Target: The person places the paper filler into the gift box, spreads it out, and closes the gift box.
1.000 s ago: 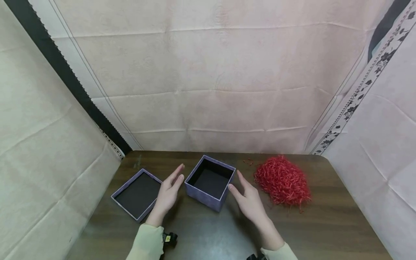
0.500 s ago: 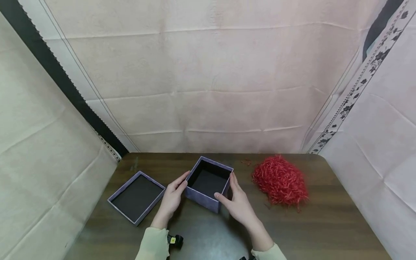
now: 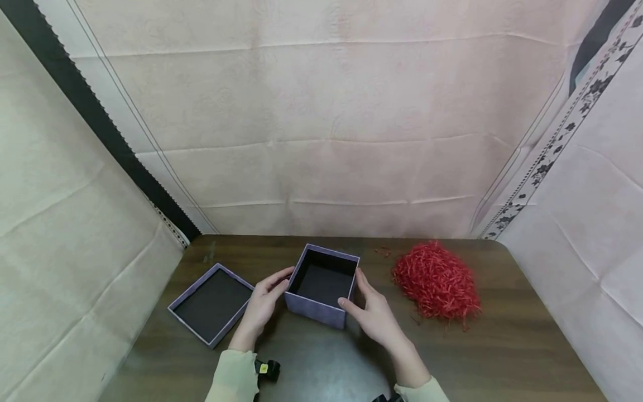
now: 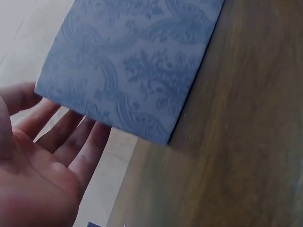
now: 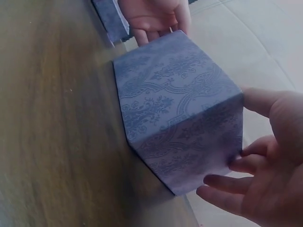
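An open-topped purple box (image 3: 313, 310) with a black inside stands on the table between both hands. Embossed floral patterns cover its walls in the wrist views. The left hand (image 3: 262, 306) touches the left side with extended fingers, its thumb near the front left corner. In the left wrist view those fingers (image 4: 90, 151) reach behind the box wall (image 4: 128, 66). On the other side is the right hand (image 3: 378, 318), thumb tip at the near right corner of the rim. Its loosely bent fingers (image 5: 225, 187) touch the right wall (image 5: 189, 151).
A shallow purple lid (image 3: 213, 304), black inside, lies upturned at left, close by the left forearm. A heap of red shredded paper (image 3: 437, 282) sits on the wooden table (image 3: 517, 335) at right, with stray shreds behind it. Pale cloth (image 3: 321, 167) hangs behind.
Both hands have come in from beside the box to touch its sides. The box has shifted slightly left and turned a little, its front wall now facing the person more squarely.
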A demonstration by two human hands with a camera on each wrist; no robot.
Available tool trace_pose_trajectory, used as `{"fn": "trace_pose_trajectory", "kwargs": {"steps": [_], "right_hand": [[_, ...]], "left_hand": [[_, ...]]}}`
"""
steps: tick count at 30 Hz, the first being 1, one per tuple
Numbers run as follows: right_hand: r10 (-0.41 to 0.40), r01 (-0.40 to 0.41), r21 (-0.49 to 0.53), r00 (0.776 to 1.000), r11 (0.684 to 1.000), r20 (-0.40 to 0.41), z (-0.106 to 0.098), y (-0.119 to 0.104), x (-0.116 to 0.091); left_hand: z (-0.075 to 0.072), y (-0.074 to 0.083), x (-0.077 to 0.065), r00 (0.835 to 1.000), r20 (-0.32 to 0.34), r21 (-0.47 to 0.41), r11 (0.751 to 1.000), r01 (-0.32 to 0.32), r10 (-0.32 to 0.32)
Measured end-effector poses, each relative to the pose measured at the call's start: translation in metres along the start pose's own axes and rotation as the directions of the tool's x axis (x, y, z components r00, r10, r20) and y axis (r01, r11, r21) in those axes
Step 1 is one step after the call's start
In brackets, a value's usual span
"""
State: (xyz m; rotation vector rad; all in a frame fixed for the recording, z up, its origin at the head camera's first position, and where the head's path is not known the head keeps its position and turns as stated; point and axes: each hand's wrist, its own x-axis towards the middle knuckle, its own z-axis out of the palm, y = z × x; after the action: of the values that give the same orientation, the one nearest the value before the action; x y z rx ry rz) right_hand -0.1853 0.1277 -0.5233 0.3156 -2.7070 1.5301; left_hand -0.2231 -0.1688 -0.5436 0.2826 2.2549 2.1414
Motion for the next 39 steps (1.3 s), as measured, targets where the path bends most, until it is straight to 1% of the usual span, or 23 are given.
{"fn": "trace_pose_trajectory", "kwargs": {"steps": [5,8,13,17,23,29,32,35,37,39], "right_hand": [[-0.019,0.02,0.031,0.999,0.999,-0.036,-0.006,0.001,-0.001],[-0.012,0.014,0.044,0.999,0.999,-0.05,-0.009,0.002,-0.001],[0.005,-0.001,0.055,0.997,0.998,-0.074,-0.012,0.002,0.0],[0.0,0.004,0.05,0.996,0.999,-0.094,-0.013,0.004,0.001],[-0.004,0.008,0.041,0.994,0.999,-0.106,-0.013,0.004,0.001],[-0.017,0.02,0.027,0.995,0.999,-0.096,-0.015,0.003,0.001],[-0.044,0.041,-0.028,0.992,0.999,-0.119,-0.026,0.005,-0.001],[-0.102,0.076,-0.144,0.978,0.987,-0.181,-0.046,0.01,-0.001],[-0.142,0.081,-0.255,0.963,0.963,-0.229,-0.066,0.014,0.001],[-0.167,0.062,-0.362,0.949,0.93,-0.266,-0.087,0.019,0.005]], "left_hand": [[-0.002,-0.001,0.0,0.998,0.056,0.022,1.0,-0.004,0.003],[-0.002,-0.003,0.0,0.995,0.098,0.035,0.999,-0.023,0.02],[-0.002,-0.003,-0.001,0.981,0.18,0.014,0.997,-0.073,0.07],[-0.001,-0.004,-0.001,0.97,0.223,0.019,0.994,-0.106,0.1],[-0.001,-0.005,-0.001,0.963,0.245,0.018,0.993,-0.118,0.11],[-0.002,-0.005,-0.001,0.966,0.231,0.008,0.993,-0.121,0.116],[-0.001,-0.006,-0.001,0.963,0.242,0.012,0.992,-0.122,0.116],[0.0,-0.006,-0.001,0.963,0.248,0.024,0.993,-0.114,0.105],[0.0,-0.005,-0.002,0.966,0.241,0.029,0.994,-0.104,0.094],[-0.001,-0.005,-0.002,0.969,0.231,0.034,0.995,-0.096,0.086]]}}
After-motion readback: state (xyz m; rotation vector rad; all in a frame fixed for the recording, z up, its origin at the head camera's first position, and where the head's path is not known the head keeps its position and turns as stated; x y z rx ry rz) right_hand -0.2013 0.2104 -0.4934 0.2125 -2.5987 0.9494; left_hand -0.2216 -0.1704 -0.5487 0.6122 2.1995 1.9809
